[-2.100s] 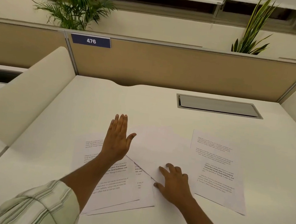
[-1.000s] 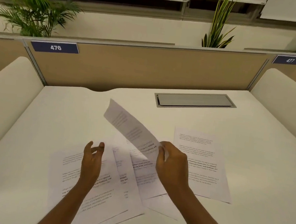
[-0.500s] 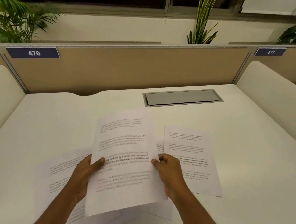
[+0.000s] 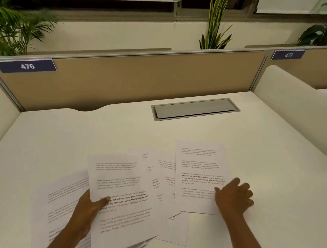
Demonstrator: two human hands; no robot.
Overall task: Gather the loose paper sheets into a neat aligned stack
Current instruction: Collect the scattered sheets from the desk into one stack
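Blue partition tags [image 4: 25, 66] read 476 — and 477; sheet print illegible.

Left hand [image 4: 87, 208]: bare, no ring or watch seen | Right hand [image 4: 233, 198]: bare, fingers blurred, possibly unadorned | Forearms: uncovered, no sleeve in frame

White desk [image 4: 75, 145]. Left hand [image 4: 87, 208] pinches a printed sheet [image 4: 124, 200] by its left edge, over other sheets [image 4: 61, 204]. Right of it, right hand [image 4: 233, 198] rests on another sheet [image 4: 198, 168].
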